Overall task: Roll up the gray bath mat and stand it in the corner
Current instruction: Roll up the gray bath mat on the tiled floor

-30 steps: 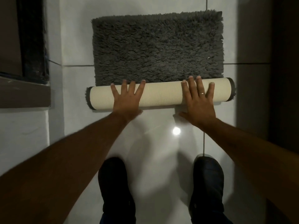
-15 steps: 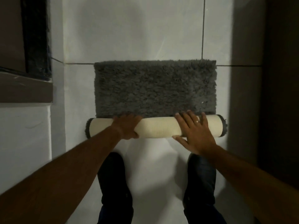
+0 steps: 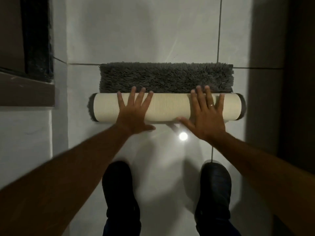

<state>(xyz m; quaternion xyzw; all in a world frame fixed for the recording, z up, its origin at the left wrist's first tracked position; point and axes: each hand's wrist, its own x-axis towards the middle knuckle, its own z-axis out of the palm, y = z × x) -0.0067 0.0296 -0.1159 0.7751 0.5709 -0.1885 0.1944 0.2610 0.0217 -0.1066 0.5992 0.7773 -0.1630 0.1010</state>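
The gray bath mat [image 3: 166, 77] shows a narrower flat strip than before; its cream roll [image 3: 167, 107] is thicker, and both hands lie flat again.

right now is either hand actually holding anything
Nothing is gripped. The left hand and right hand lie flat, fingers spread, on top of the rolled part of the bath mat.

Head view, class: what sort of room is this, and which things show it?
Probably a bathroom: glossy white floor tiles with grout lines, and a shaggy gray bath mat with cream backing, half rolled under both hands.
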